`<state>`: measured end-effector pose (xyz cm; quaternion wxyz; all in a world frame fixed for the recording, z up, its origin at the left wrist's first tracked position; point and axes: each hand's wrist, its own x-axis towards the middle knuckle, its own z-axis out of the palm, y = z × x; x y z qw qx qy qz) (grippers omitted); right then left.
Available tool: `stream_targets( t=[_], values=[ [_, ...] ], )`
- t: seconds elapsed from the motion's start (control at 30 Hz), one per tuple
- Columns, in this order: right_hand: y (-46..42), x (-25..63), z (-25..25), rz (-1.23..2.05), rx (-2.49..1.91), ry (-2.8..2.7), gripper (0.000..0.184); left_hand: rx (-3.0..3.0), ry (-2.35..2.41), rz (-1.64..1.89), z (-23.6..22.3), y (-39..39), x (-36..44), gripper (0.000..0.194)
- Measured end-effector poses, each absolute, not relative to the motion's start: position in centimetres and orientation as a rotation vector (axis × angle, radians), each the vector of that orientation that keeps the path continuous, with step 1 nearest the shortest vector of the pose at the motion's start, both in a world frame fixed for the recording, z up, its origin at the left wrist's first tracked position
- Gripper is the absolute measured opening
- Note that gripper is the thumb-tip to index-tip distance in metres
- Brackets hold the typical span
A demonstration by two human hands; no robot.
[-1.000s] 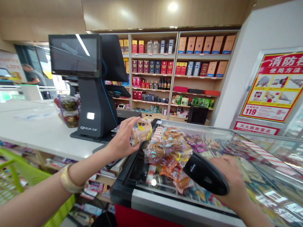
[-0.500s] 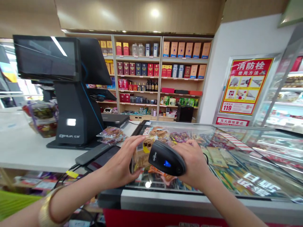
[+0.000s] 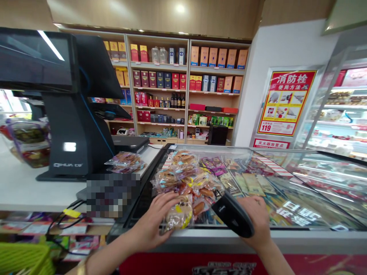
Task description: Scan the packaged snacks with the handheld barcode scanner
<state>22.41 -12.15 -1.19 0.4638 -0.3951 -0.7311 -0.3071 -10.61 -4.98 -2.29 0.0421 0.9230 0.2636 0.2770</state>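
My left hand (image 3: 160, 219) has its fingers around a clear snack packet (image 3: 180, 214) with yellow and black printing, low over the near edge of the glass-topped freezer (image 3: 275, 229). In my right hand (image 3: 256, 217) is a black barcode scanner (image 3: 232, 215), tilted with its head toward the upper left. Behind the held packet lies a heap of clear snack packets (image 3: 183, 158) on the glass, some with round brown biscuit-like pieces, others with orange-brown sausage-like pieces (image 3: 199, 208). Part of the held packet is hidden by my left fingers.
A black checkout terminal (image 3: 80, 130) stands on the white counter (image 3: 17, 191) at left, with more snack packets (image 3: 126, 160) beside it. Cables (image 3: 61, 225) hang off the counter edge above a green basket (image 3: 25, 256). Shelves of boxes (image 3: 186, 68) line the back.
The scanner has moved down and right, away from the packet. My left hand has lowered the packet toward the near edge, exposing the heap. The view has shifted right.
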Motion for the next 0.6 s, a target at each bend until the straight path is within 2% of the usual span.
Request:
stream_targets(
  t=[0.1, 0.2, 0.33, 0.47, 0.53, 0.6],
  values=[
    [-12.5, 22.8, -2.2, -0.765, -0.986, -1.812, 0.016, 2.844, 0.883, 0.718, -2.9, -4.6, -10.5, 0.07],
    [-12.5, 23.2, -3.1, -0.78, -0.985, -1.828, 0.018, 2.853, 0.908, 0.665, -2.8, -5.2, -10.9, 0.069],
    [-12.2, 24.2, -4.2, -0.813, -0.922, -1.875, 0.017, 2.854, 0.968, 0.857, -1.6, -4.6, -12.9, 0.063],
    [-12.0, 25.2, -5.1, -0.837, -0.907, -1.904, 0.017, 2.566, 1.553, 1.409, 1.4, 0.2, -17.4, 0.045],
    [-12.0, 25.6, -5.5, -0.846, -0.928, -1.913, 0.018, 2.286, 1.913, 1.544, 3.2, 3.3, -19.9, 0.051],
    [-12.1, 25.6, -6.0, -0.854, -0.956, -1.924, 0.022, 1.935, 2.219, 1.488, 4.9, 6.2, -22.0, 0.065]
  ],
)
